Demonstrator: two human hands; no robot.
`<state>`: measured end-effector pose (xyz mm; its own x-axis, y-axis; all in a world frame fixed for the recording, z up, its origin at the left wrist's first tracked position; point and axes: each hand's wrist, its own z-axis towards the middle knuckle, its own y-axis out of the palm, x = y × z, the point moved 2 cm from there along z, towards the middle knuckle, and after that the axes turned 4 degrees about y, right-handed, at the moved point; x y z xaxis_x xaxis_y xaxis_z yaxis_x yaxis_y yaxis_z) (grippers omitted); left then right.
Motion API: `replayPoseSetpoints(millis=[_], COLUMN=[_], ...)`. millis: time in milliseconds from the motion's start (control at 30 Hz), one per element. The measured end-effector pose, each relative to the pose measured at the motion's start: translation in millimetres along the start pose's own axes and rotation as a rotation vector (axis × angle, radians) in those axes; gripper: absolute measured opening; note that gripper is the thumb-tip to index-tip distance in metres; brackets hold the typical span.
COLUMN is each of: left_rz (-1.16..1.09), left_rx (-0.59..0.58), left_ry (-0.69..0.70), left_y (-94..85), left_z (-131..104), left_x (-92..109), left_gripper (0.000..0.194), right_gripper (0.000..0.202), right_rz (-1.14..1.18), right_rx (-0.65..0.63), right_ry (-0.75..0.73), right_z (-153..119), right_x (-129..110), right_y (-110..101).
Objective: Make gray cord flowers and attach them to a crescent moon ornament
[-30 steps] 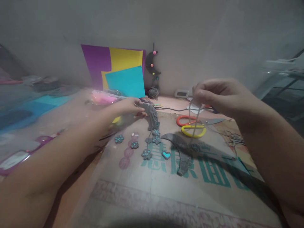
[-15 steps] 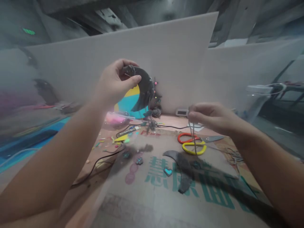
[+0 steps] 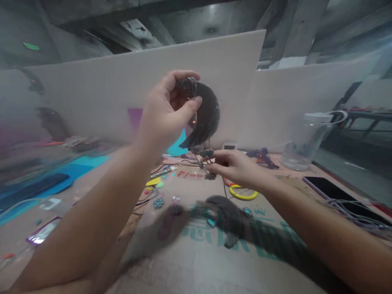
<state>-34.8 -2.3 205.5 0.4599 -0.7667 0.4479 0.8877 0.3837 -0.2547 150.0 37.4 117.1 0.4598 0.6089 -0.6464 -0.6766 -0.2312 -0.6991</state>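
Observation:
My left hand (image 3: 174, 108) pinches the upper end of a dark crescent piece (image 3: 208, 114), raised in front of the white panel. Small dark pieces (image 3: 206, 153) hang on thin cord below the crescent, and my right hand (image 3: 228, 163) closes its fingertips at them. Another grey crescent (image 3: 228, 216) lies on the printed cardboard (image 3: 190, 261), with a small blue heart (image 3: 211, 222) beside its inner curve. Flower-like pieces (image 3: 158, 203) rest to the left, and one more (image 3: 247, 211) lies to the right. Scissors with a yellow handle (image 3: 244, 192) are partly hidden behind my right hand.
A clear lidded jug (image 3: 298, 143) stands at the back right, near a dark glue gun (image 3: 265, 158). A phone (image 3: 339, 196) with a white cable lies at the right. Blue sheets (image 3: 82, 165) are at the left. A white panel (image 3: 235, 85) rises behind.
The crescent in my left hand appears farther right. My right hand has moved left from above the scissors to the small pieces under the crescent. The camera view has also shifted.

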Motion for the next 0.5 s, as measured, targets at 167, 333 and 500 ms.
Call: replayPoseSetpoints(millis=[167,333,500], left_rz=[0.032,0.003,-0.012], left_rx=[0.053,0.079,0.012], left_ry=[-0.05,-0.1,-0.169], left_y=[7.6,1.1,-3.9], left_z=[5.8,10.9,10.8], left_x=[-8.8,-25.6,-31.2], left_gripper=[0.038,0.043,0.046], right_gripper=[0.04,0.044,0.04], right_rz=[-0.019,-0.034,-0.048], right_rx=[-0.028,-0.023,-0.045], right_ry=[0.033,0.046,0.077], right_z=[6.4,7.2,8.7], right_x=[9.6,13.1,16.3], right_y=[-22.4,-30.8,-22.1])
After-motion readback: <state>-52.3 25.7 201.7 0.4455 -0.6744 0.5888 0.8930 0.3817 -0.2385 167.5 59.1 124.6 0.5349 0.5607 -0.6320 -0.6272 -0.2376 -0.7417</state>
